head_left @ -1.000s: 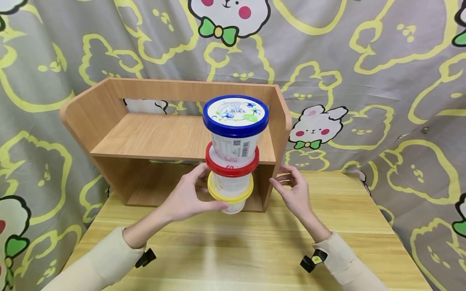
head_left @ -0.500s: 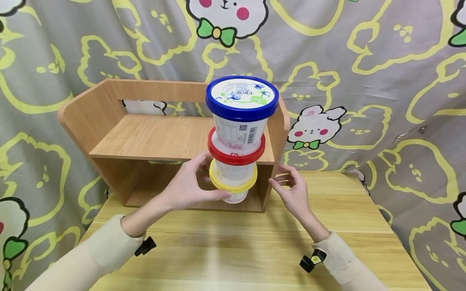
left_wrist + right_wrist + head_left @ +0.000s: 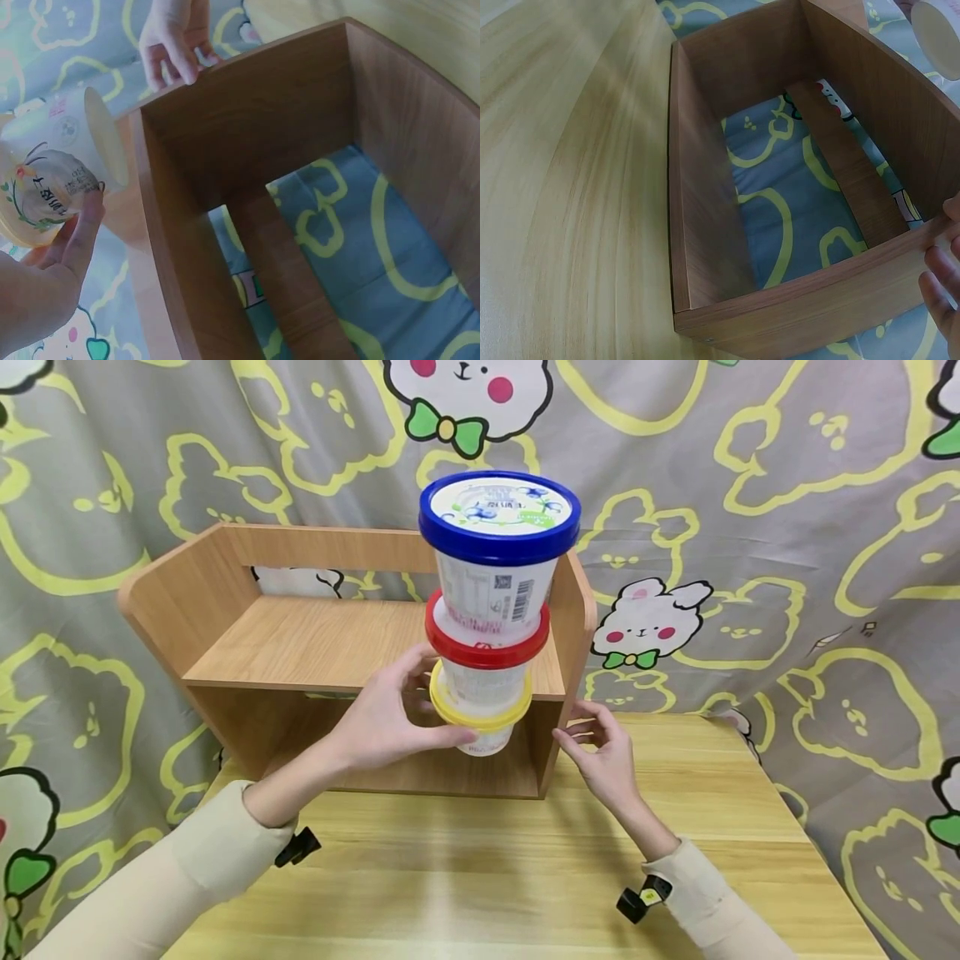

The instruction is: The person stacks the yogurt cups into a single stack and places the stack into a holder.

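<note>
Three lidded plastic tubs stand stacked in mid-air before the small wooden shelf (image 3: 315, 639). The top tub (image 3: 495, 539) has a blue lid, the middle tub (image 3: 487, 652) a red lid, and the bottom tub (image 3: 486, 742) a yellow one. My left hand (image 3: 386, 718) grips the bottom tub from its left side, thumb in front; its other fingers are mostly hidden behind. In the left wrist view, the bottom tub (image 3: 67, 135) shows its pale underside. At the shelf's right side panel (image 3: 573, 627), my right hand (image 3: 603, 752) touches the front edge with loosely bent fingers.
The shelf has an upper board (image 3: 322, 639) and a lower compartment (image 3: 315, 735), with a slot in its back. It stands on a light wooden table (image 3: 450, 877). A grey curtain (image 3: 675, 435) with yellow drawings hangs behind.
My left hand has lifted the stack steadily, so the blue lid has risen above the shelf's back rail. The right hand has stayed at the side panel.
</note>
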A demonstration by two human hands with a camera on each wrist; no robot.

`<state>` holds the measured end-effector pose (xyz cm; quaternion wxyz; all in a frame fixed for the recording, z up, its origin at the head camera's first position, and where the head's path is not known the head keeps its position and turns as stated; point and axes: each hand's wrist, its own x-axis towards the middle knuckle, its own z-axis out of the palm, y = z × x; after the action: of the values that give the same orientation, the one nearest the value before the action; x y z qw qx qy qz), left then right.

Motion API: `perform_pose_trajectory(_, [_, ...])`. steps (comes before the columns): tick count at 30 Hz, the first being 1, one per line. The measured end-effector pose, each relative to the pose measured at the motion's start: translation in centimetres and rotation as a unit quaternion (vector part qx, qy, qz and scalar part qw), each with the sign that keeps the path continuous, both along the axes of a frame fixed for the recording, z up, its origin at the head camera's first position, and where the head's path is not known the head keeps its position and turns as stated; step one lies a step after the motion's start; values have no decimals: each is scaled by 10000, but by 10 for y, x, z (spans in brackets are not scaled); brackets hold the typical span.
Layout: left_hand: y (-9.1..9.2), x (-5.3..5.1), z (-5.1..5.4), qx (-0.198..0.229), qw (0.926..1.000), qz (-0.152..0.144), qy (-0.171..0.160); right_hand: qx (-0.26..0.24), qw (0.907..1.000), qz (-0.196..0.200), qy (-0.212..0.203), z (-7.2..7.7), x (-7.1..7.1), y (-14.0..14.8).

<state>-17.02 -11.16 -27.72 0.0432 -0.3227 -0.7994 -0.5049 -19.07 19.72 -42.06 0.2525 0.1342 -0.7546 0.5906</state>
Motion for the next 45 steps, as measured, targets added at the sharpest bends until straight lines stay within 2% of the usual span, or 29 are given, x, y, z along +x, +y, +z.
perform_pose_trajectory(13, [-1,-20,9,187,9998,35,-101,-65,10000,-23,-60,1,1,-1])
perform_pose_trajectory(19, [-1,-29,8,242,9991,148,-329,-98,9999,-40,-79,1,2,-1])
perform_pose_trajectory(25, [-1,-40,4,269,9991,176,-283,-94,9999,3,-66,-1,1,-2])
perform_pose_trajectory(39, [2,-55,7,393,9982,192,-415,-9,10000,-26,-82,0,1,-2])
perform_pose_trajectory(45, [3,-60,6,297,9987,261,-316,-20,9999,-41,-114,-1,1,-1])
